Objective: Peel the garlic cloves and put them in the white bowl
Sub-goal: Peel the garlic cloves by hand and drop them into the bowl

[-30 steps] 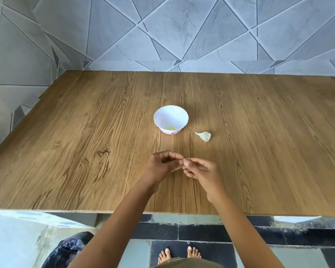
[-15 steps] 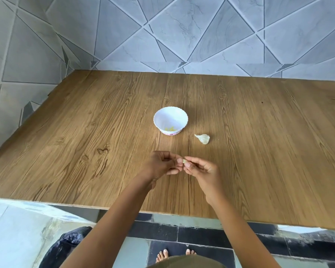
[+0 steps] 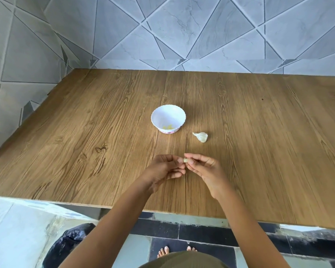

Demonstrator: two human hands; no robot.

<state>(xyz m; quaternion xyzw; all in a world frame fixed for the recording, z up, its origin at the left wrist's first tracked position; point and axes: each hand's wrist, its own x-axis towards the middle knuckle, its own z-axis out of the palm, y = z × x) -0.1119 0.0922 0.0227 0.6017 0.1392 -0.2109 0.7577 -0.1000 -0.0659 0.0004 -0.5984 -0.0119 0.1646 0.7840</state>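
Garlic clove (image 3: 185,160): you have it pinched between both hands over the near half of the table (image 3: 85,132), in line with the bowl and closer to you. Only a small pale part of it shows between your fingertips. Your left hand (image 3: 163,169) meets it from the left, with the thumb and curled fingers (image 3: 174,158) closed on that end. Your right hand (image 3: 207,171) takes the other end between thumb and index finger, and its remaining fingers are loosely bent behind. The two hands touch at the clove. How much skin is left on it is too small to tell.

Beyond your hands the white bowl (image 3: 157,113) stands upright on the table, its rim scalloped and a pink band round its base. A few pale yellow pieces (image 3: 168,127) lie at its bottom. Just to the right of the bowl and a little nearer to you, an unpeeled garlic piece (image 3: 201,136) lies on the wood in its papery white skin, apart from both the bowl and your hands.

Under the table edge, on the floor to your left, is a black plastic bag (image 3: 66,246).
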